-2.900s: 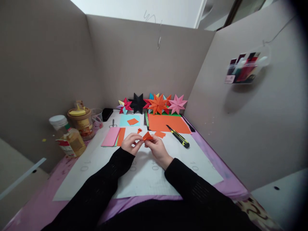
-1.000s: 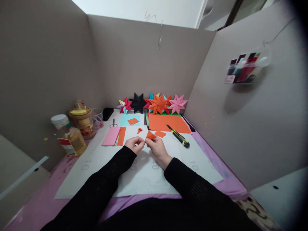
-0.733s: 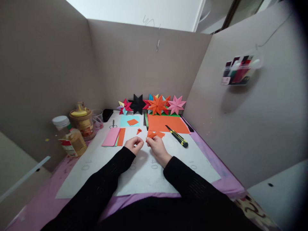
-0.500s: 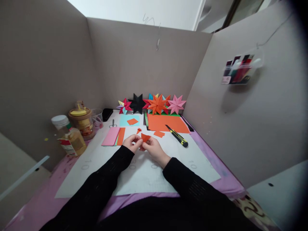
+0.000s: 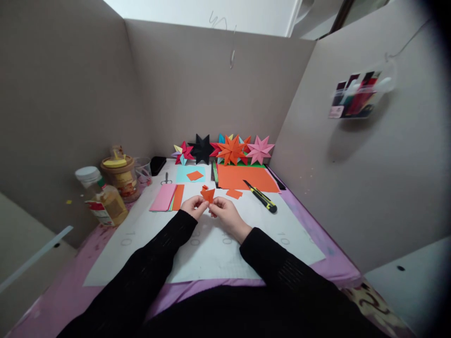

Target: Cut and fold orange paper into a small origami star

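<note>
Between my two hands is a small folded piece of orange paper [image 5: 208, 194], its pointed shape standing up above the fingertips. My left hand [image 5: 194, 206] pinches its lower left side, and my right hand [image 5: 227, 212] pinches it from the right. Just behind it lies a small folded orange piece [image 5: 204, 188], partly covered. Small orange paper squares [image 5: 234, 193] rest to the right, and another orange square [image 5: 195, 175] lies on a light blue sheet [image 5: 181, 174]. A yellow and black utility knife [image 5: 260, 196] lies partly on a stack of orange sheets [image 5: 246, 178].
Folded paper stars [image 5: 231, 150] stand along the back wall. Pink paper strips [image 5: 164, 197] and scissors [image 5: 166, 179] lie left of my hands. A bottle [image 5: 105, 199], a lidded jar [image 5: 121, 178] and a plastic cup [image 5: 143, 170] line the left edge. A white sheet [image 5: 225, 263] covers the table.
The orange paper in my hands has turned and shifted slightly left, its point now standing between the fingertips. The whole view has tilted a little.
</note>
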{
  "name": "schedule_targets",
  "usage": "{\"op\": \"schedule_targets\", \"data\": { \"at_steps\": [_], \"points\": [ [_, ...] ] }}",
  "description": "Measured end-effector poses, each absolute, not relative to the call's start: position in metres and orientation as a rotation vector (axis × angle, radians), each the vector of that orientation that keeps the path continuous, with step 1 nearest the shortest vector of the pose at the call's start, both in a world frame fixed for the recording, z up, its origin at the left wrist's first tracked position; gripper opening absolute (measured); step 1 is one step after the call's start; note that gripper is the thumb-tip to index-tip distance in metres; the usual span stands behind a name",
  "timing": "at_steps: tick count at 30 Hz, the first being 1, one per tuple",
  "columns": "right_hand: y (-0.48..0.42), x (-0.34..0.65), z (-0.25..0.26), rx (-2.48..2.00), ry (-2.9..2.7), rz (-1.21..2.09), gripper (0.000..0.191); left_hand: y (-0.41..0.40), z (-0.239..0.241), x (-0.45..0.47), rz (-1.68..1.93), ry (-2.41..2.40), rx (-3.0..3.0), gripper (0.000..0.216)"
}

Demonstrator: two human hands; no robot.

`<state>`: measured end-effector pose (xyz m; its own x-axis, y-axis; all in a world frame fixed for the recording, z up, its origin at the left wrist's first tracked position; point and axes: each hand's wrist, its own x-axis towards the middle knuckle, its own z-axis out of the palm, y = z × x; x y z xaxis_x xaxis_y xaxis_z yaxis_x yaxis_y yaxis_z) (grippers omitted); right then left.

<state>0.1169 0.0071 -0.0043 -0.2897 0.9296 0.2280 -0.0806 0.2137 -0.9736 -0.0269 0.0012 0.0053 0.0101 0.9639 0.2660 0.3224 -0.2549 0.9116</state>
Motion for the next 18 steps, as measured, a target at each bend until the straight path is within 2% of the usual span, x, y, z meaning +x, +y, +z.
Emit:
{"op": "schedule_targets", "data": {
  "at_steps": [10,18],
  "points": [
    [0.008,0.114,-0.003,-0.757,-1.459,1.434,0.019,0.003,0.008,-0.028,1.439,1.382,1.487,0.023],
    [0.008,0.115,-0.007,-0.848,-1.461,1.431,0.02,0.011,0.016,-0.042,1.568,1.522,1.207,0.018]
  ]
}}
